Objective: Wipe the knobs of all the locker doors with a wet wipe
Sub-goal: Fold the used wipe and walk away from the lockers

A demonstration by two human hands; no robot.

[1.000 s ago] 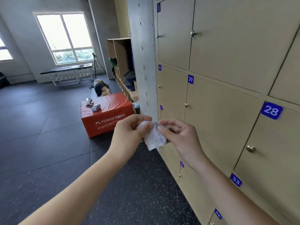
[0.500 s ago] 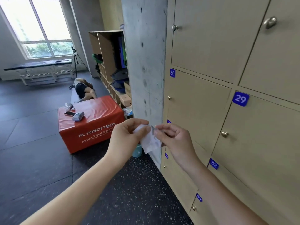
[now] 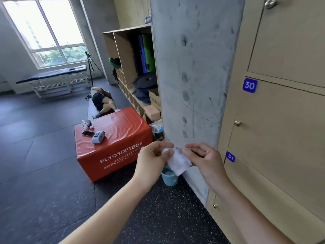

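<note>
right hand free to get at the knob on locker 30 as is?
Probably yes. The right hand pinches the wipe together with the left hand, but nothing stands between it and the knob, which sits up and to its right on the shut door.

- My left hand (image 3: 153, 160): bare, no glove, no ring or band that I can see on the fingers facing the camera.
- My right hand (image 3: 204, 161): likewise bare, no glove, no ring visible.
- Wrists: nothing worn on either one, no watch, strap or bracelet.
- Forearms: both uncovered along their whole visible length down to the lower edge of the view; no sleeve or cuff enters the picture.
- Fingernails: short where they show; too small to tell more.
</note>
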